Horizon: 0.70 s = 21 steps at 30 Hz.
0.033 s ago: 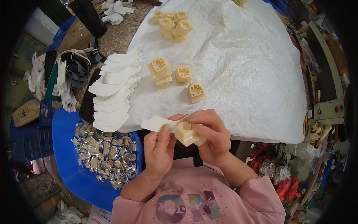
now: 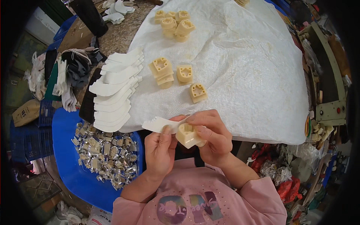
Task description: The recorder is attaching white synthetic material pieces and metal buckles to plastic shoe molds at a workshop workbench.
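Observation:
My left hand (image 2: pixel 160 152) pinches a white curved strip (image 2: pixel 153 124) between thumb and fingers, and its jagged end points left. Beside it, my right hand (image 2: pixel 216 140) grips a cream plastic shoe heel (image 2: pixel 186 138) with a hollow top. The strip's right end lies against the heel, partly hidden by my right fingers. Just beyond my hands, loose heels of the same kind stand on a white woven sheet (image 2: pixel 243 82): one single heel (image 2: pixel 198 92), another (image 2: pixel 184 74), and a stacked pair (image 2: pixel 161 71). To the left lies an overlapping row of white curved strips (image 2: pixel 112 101).
At lower left a blue tub (image 2: pixel 67 157) holds many shiny metallic-looking pieces (image 2: pixel 107 153). More cream heels (image 2: pixel 176 28) cluster at the far side of the sheet. A black cylinder (image 2: pixel 88 17) is at far left. A pale green machine (image 2: pixel 332 108) stands at right, above bags and scraps (image 2: pixel 277 170).

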### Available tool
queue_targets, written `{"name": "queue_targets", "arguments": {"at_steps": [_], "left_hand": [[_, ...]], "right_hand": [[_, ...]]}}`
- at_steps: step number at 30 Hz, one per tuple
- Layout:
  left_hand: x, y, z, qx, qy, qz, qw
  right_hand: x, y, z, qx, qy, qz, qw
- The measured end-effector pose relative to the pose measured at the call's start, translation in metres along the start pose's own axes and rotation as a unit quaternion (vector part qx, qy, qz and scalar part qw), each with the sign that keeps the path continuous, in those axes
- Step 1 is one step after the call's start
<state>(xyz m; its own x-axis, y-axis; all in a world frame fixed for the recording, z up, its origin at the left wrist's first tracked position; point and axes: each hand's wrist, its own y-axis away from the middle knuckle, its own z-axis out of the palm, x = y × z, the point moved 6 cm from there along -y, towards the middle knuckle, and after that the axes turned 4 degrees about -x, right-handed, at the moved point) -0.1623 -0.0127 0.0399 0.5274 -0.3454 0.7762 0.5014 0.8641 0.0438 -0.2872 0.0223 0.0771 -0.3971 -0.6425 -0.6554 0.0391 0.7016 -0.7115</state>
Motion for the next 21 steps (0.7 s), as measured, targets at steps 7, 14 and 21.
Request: {"name": "queue_targets", "arguments": {"at_steps": [7, 14, 21], "left_hand": [[-0.001, 0.003, 0.002, -0.006, -0.044, -0.024, 0.999], [-0.002, 0.008, 0.005, 0.029, -0.091, 0.0, 0.995], [0.004, 0.009, -0.009, 0.003, -0.303, 0.04, 0.952]], "right_hand": [[0.0, 0.004, 0.002, 0.011, 0.017, -0.028, 0.999], [0.003, 0.005, 0.007, 0.013, 0.063, -0.022, 0.998], [0.008, 0.003, 0.008, 0.007, 0.167, -0.036, 0.985]]}}
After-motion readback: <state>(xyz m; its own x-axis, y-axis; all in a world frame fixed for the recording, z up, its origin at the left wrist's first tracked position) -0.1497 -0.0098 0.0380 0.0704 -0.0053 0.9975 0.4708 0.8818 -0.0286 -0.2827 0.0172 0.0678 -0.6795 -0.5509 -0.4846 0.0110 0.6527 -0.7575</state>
